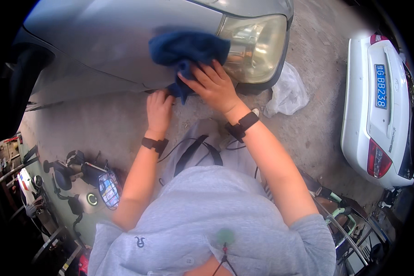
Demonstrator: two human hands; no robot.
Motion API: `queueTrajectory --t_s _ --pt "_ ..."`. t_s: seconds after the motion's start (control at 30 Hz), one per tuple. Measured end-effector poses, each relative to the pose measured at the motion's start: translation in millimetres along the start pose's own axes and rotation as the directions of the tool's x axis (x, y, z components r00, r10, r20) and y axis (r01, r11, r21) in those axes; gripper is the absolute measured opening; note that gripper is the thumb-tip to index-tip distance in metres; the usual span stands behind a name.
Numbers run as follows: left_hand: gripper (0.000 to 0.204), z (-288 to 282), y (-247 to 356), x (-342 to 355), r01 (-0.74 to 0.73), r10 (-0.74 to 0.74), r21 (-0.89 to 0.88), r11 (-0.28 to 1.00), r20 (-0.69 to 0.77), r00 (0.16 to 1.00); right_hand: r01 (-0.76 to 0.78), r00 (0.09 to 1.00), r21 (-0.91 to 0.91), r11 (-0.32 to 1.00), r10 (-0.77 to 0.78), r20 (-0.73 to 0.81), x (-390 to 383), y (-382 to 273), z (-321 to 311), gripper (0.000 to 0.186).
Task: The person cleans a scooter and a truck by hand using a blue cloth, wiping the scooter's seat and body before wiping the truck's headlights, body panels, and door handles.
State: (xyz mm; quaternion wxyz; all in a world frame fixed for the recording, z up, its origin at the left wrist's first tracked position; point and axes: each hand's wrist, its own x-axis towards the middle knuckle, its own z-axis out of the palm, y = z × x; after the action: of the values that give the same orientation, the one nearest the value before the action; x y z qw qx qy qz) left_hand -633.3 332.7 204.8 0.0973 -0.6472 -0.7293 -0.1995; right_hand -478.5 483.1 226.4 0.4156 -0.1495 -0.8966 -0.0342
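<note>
A dark blue cloth (186, 49) lies pressed against the front corner of a silver car (106, 41), just left of its clouded headlight (255, 46). My right hand (214, 85) grips the cloth from below, fingers spread over its lower folds. My left hand (160, 109) is beside it at the car's lower edge, fingers curled by a hanging tail of the cloth; whether it holds that tail I cannot tell. Both wrists wear black bands.
A crumpled white plastic bag (287, 92) lies on the concrete ground right of the headlight. The rear of a white car (377, 115) stands at the right. Parked scooters with baskets (85, 184) crowd the lower left, and more bikes (345, 221) the lower right.
</note>
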Motion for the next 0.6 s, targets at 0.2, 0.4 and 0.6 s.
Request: queueTrajectory --t_s 0.2,0.4,0.6 --pt "0.054 37 -10 -17 0.309 -0.309 0.012 0.951 -0.002 0.951 0.05 0.963 0.179 0.983 -0.095 0.251 -36 8 37 0.037" --pt "0.065 62 51 1 0.493 -0.473 -0.425 0.759 0.161 0.866 0.099 0.936 0.071 0.993 -0.117 0.332 -94 48 16 0.033" --pt "0.063 75 46 -7 0.455 -0.376 -0.346 0.821 0.271 0.886 0.051 0.943 0.03 0.998 -0.058 0.327 -62 13 19 0.021"
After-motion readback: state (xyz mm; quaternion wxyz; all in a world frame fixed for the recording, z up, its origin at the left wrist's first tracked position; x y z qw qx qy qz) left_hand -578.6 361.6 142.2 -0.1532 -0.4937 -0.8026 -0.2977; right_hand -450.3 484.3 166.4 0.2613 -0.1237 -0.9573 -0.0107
